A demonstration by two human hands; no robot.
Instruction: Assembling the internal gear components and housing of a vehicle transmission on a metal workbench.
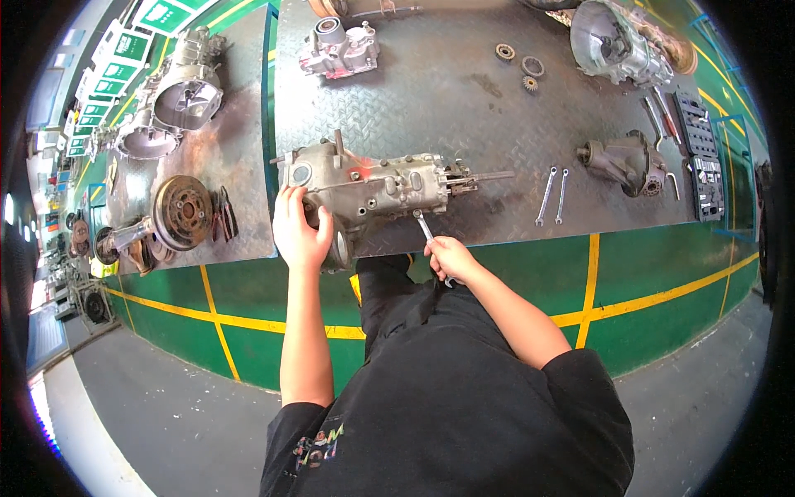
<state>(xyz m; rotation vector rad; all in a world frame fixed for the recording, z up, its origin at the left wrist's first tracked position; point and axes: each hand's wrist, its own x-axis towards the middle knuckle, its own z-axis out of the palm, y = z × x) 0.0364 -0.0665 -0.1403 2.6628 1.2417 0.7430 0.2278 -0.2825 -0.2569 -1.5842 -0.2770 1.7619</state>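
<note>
A grey metal gearbox housing [389,184] lies on its side along the front edge of the metal-topped table, its shaft [490,176] pointing right. My left hand [302,232] rests on the left end of the housing, thumb and fingers apart. Closed around the handle of a combination wrench [425,226] is my right hand [451,258]. The wrench's upper end meets a bolt on the housing's lower near side; how it is seated is too small to tell. Two more wrenches [546,197] lie side by side to the right of the shaft.
Farther right sit a dark differential housing [623,164] and an open socket set case [702,166]. A bell housing [609,45], several gears [530,83] and a small casting [341,48] stand toward the back. The left table bears a brake drum [182,213] and pliers [225,214].
</note>
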